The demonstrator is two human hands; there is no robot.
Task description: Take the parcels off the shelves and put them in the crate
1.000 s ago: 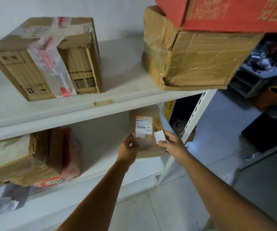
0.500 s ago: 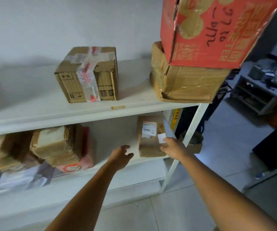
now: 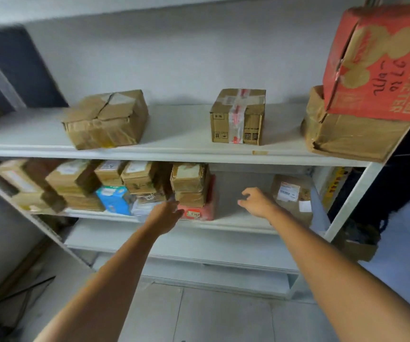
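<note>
On the lower shelf (image 3: 233,218), the labelled parcel (image 3: 295,201) held a second ago now stands let go at the right end, and the left hand (image 3: 165,214) and right hand (image 3: 257,202), fingers loose and empty, reach toward the stacked parcels (image 3: 190,186) instead; no crate shows.

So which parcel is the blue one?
The blue parcel on the middle shelf, just left of the left hand. It's the only blue one; most others are brown.

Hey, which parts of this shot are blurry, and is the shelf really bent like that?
Head view: the boxes at the lower left are smeared by motion blur; the taped box is sharp; the upper shelf bows, probably from the wide-angle lens, not a real bend.
</note>
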